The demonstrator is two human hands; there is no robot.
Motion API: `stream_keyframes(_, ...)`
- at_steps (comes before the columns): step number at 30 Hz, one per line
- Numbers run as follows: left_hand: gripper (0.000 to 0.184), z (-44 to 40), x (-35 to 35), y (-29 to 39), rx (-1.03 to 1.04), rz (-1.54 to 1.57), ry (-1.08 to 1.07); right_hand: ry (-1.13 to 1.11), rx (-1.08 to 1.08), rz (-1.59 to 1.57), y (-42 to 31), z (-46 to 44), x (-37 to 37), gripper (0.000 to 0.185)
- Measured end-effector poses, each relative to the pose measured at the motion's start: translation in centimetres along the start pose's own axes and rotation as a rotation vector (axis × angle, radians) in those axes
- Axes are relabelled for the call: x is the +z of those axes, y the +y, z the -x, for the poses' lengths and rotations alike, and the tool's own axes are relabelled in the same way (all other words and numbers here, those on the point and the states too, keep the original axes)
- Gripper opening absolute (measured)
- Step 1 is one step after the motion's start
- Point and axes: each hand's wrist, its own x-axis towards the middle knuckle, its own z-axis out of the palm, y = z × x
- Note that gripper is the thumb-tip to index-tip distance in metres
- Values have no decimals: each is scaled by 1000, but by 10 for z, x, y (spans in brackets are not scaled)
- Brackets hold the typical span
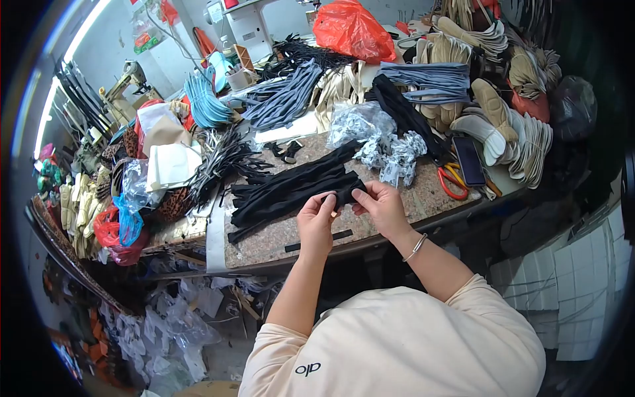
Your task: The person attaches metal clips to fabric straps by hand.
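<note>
Between my two hands is a small piece of black fabric (346,196), pinched at either end above the near part of the worktable. Thumb and fingers of my left hand (316,221) are closed on its left end. My right hand (383,206), with a bangle at the wrist, grips the other end. Just behind lies a pile of long black fabric strips (284,192), spread across the speckled tabletop (264,241). A short, narrow black strip (319,241) rests flat near the front edge, to the right of my left wrist.
Red-handled scissors (453,184) and a phone (468,161) lie at the right. Farther back are white-and-grey patterned pieces (397,155), blue-grey strips (284,96), a red plastic bag (354,30) and stacked beige insole-shaped pieces (493,109). Black strips (228,159) are heaped at left.
</note>
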Motion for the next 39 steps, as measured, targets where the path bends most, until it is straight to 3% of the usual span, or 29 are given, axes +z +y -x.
stream_keyframes(4, 14, 0, 3, -3, -42, 210, 16, 5, -197, 217, 0, 1, -2, 8)
stream_keyframes(8, 12, 7, 7, -5, 47, 95, 23, -135, -65, 102, -7, -4, -2, 11)
stream_keyframes(14, 11, 10, 10, -13, 13, 207, -17, -155, -204, 264, -14, -4, 4, 19)
stream_keyframes(18, 10, 9, 11, -16, 213, 68, 49, -79, -164, 264, -5, -1, 7, 23)
stream_keyframes(24, 11, 7, 10, -18, 293, 53, 74, -89, -97, 165, -3, -6, 2, 23)
stream_keyframes(28, 18, 11, 6, 16, -171, 219, -37, -327, 160, 187, -31, -22, -22, 24)
stream_keyframes(34, 23, 7, -9, 3, -160, -140, -137, -421, 78, 300, -35, -23, -21, 18)
stream_keyframes(39, 20, 12, -1, -5, -49, -185, -54, -175, 78, 119, -20, -21, -20, 11)
